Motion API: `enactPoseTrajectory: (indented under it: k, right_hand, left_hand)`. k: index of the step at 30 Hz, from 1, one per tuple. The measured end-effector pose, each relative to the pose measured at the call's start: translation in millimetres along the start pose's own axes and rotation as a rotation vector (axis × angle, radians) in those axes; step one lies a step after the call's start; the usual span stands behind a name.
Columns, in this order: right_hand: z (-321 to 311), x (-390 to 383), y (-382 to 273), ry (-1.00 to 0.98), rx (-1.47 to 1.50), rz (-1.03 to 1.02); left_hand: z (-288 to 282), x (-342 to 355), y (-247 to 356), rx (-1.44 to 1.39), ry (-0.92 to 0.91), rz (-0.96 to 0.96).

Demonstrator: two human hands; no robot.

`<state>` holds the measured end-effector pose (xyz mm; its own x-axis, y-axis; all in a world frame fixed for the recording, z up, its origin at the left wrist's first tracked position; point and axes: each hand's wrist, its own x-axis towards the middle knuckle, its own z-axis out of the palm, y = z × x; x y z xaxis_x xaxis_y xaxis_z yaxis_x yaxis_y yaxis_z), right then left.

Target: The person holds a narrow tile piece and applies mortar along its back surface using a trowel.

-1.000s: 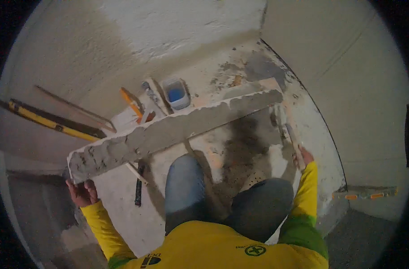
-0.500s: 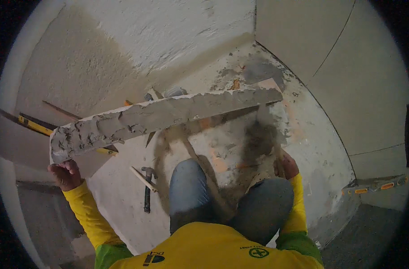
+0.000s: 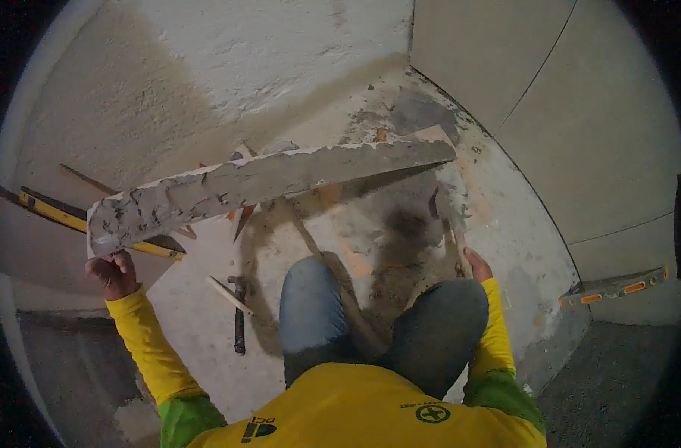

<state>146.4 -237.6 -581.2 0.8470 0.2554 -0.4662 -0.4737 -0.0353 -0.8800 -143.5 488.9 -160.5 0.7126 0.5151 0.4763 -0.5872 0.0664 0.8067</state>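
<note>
A long, narrow slab (image 3: 280,176) spans the view in front of my knees, its visible face coated in rough grey mortar, ridged and torn toward the left end. My left hand (image 3: 113,275) is closed on the slab's left end, with fingertips at its lower edge. Beside my right knee, my right hand (image 3: 477,265) has its fingers curled at a narrow pale strip (image 3: 458,235) that runs down from near the slab's right end. Part of that hand is hidden, and whether strip and slab are one piece I cannot tell.
A hammer (image 3: 239,317) lies on the floor by my left knee, a thin wooden stick (image 3: 230,294) across it. Yellow spirit level (image 3: 72,216) passes behind the slab's left end. A grey level with orange windows (image 3: 616,290) is at far right. Walls meet beyond the slab.
My view has shifted slightly to the right. Against the background, the slab's left end has moved a little right with my left hand, showing more of the yellow level below it.
</note>
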Motion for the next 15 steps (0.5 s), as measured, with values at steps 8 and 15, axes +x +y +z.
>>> enactPoseTrajectory:
  k: [8,15]
  right_hand:
    - [66,8,25,-0.032,-0.122,0.017]
    - [29,70,49,-0.075,-0.88,0.052]
  left_hand:
    - [104,51,26,0.129,0.002,0.152]
    - [310,164,26,0.351,0.459,0.268]
